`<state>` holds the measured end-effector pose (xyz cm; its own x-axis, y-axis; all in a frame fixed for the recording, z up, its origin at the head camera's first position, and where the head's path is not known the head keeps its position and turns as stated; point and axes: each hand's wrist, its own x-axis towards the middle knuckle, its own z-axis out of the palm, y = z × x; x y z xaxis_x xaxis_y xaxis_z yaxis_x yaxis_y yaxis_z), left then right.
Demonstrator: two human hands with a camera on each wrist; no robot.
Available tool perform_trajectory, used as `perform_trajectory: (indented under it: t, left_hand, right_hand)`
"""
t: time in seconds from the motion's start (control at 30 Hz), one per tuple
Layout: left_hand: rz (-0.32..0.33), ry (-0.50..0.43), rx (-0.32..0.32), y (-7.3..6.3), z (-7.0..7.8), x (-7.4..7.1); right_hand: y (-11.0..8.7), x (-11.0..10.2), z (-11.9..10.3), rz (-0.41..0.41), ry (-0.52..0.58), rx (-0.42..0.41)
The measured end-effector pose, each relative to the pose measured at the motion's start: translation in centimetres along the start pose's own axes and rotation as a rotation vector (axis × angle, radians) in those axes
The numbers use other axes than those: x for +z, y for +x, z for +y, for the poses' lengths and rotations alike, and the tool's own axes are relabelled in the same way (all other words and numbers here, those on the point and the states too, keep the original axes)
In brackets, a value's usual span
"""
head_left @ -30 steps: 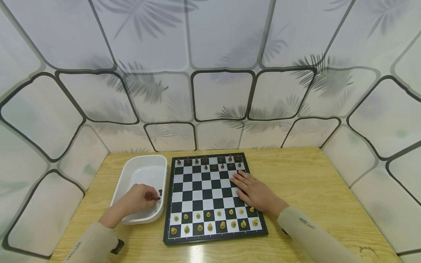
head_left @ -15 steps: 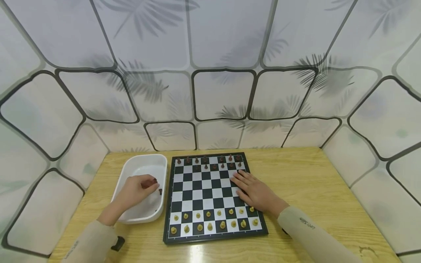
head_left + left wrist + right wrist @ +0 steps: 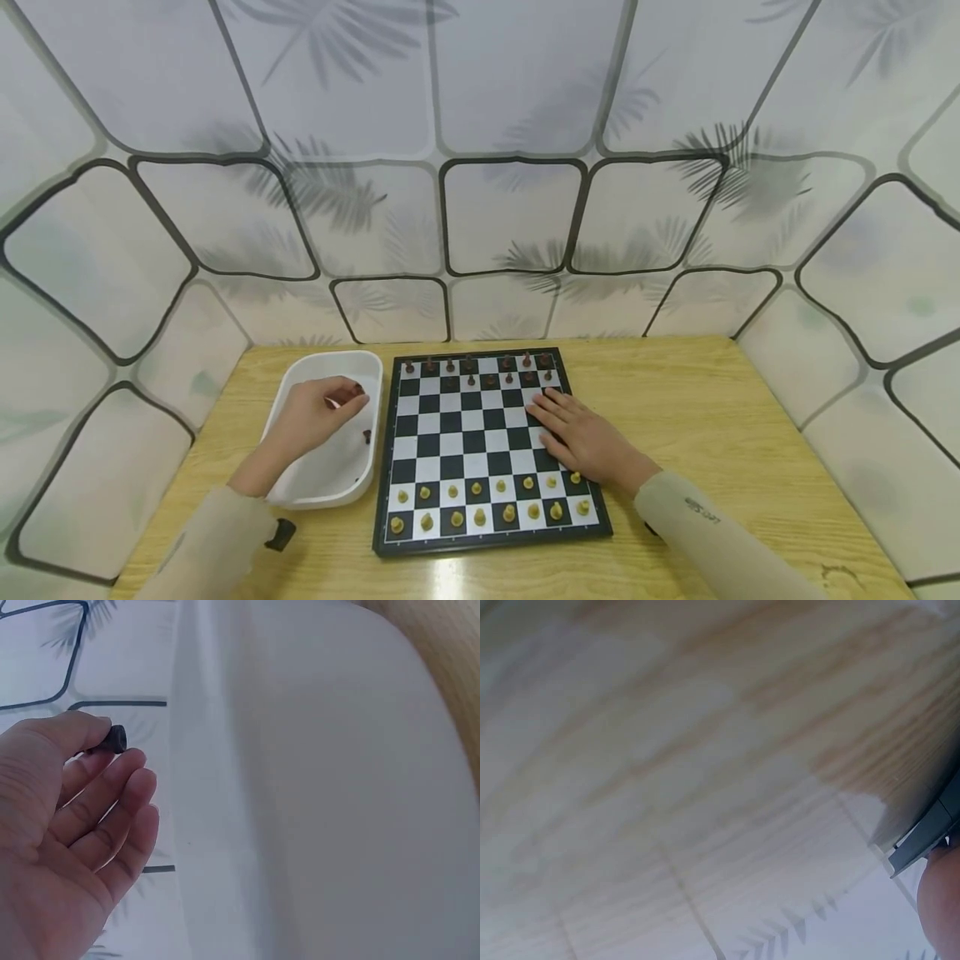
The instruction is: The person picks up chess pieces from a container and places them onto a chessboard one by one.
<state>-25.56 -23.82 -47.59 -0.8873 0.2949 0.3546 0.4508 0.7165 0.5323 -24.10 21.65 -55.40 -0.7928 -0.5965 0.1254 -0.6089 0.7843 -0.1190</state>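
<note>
My left hand [image 3: 311,414], over the white tub [image 3: 322,477], pinches a small chess piece [image 3: 117,739] between thumb and fingertips. Its round base shows dark in the left wrist view; in the head view it looks dark red. Another dark red piece [image 3: 367,436] lies in the tub by its right wall. My right hand [image 3: 581,435] rests with fingers extended on the right side of the black-and-white chessboard [image 3: 451,422]. Dark red pieces [image 3: 468,364] stand along the board's far rows. Yellow pieces [image 3: 480,517] fill the two near rows.
Under tub and board is a wooden table [image 3: 660,392]. The tub stands just left of the board, a narrow gap between them. A patterned wall covering [image 3: 510,217] rises behind the table and at both sides. The board's dark edge [image 3: 930,832] shows in the right wrist view.
My left hand has risen from the tub's lower right side and moved away toward its far end, a piece now visible at its fingertips. My right hand has stayed still on the board.
</note>
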Motion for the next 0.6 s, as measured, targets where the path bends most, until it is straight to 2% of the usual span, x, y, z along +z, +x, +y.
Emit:
perform_trajectory:
  t: [0.27,0.43,0.6]
  left_hand:
    - [-0.008,-0.010,0.027,2.4,1.9,-0.1]
    - [-0.004,-0.031,0.035,3.9,3.2,0.4]
    - [-0.030,-0.051,0.031,5.3,4.4,1.2]
  right_hand:
    - [0.0,-0.2,-0.2,-0.014,-0.012,0.011]
    - [0.0,-0.4,-0.4,-0.012,-0.019,0.003]
    - [0.0,-0.3,-0.5,-0.012,-0.025,-0.001]
